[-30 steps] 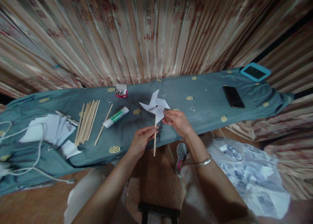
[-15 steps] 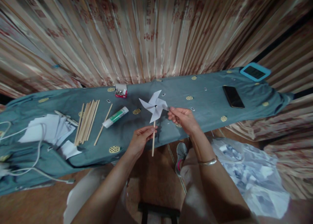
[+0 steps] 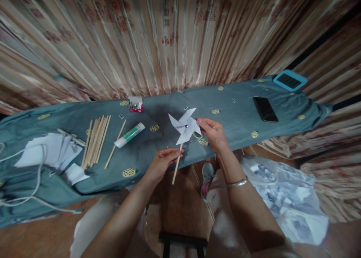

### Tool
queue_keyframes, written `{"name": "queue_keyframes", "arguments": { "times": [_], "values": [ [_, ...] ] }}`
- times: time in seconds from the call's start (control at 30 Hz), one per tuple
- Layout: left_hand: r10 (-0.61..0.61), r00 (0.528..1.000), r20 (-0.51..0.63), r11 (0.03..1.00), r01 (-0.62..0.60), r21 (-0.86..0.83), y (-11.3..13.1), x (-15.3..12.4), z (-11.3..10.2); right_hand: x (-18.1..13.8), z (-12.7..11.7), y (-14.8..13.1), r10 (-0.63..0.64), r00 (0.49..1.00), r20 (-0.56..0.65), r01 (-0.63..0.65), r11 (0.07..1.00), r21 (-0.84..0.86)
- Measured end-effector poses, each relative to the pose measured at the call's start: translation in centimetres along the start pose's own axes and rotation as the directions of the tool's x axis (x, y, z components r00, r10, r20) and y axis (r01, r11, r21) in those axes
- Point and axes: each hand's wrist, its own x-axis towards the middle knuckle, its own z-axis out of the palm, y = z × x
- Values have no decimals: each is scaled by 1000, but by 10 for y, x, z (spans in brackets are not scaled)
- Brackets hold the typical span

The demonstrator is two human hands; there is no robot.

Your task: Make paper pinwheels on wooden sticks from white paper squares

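A white paper pinwheel (image 3: pixel 184 126) is pinned to the top of a thin wooden stick (image 3: pixel 177 166), held above the front edge of a table covered in blue-grey cloth (image 3: pixel 225 115). My left hand (image 3: pixel 163 161) pinches the stick just under the wheel. My right hand (image 3: pixel 213 132) is at the wheel's right side, fingers curled and pinching the edge of a paper blade.
On the cloth lie a bundle of wooden sticks (image 3: pixel 94 140), a glue tube (image 3: pixel 129 135), a small box of pins (image 3: pixel 135 104), white paper pieces (image 3: pixel 47 153), a white cable (image 3: pixel 34 190), a black phone (image 3: pixel 265 109) and a blue-framed device (image 3: pixel 290 80). A plastic bag of paper scraps (image 3: pixel 284 198) lies on the floor at right.
The pinwheel has shifted slightly right and tilted, its stick now slanting. My right hand moved from below the wheel up to its right blade. The wheel's blades have turned.
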Motion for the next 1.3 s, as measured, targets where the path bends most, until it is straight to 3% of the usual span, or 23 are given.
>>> {"name": "queue_keyframes", "arguments": {
  "times": [1.3],
  "values": [
    [79, 995, -54, 997, -80, -19, 1, 6, -7, -16, 8, -2, 210, 969, 131, -213, 977, 7]
  ]
}}
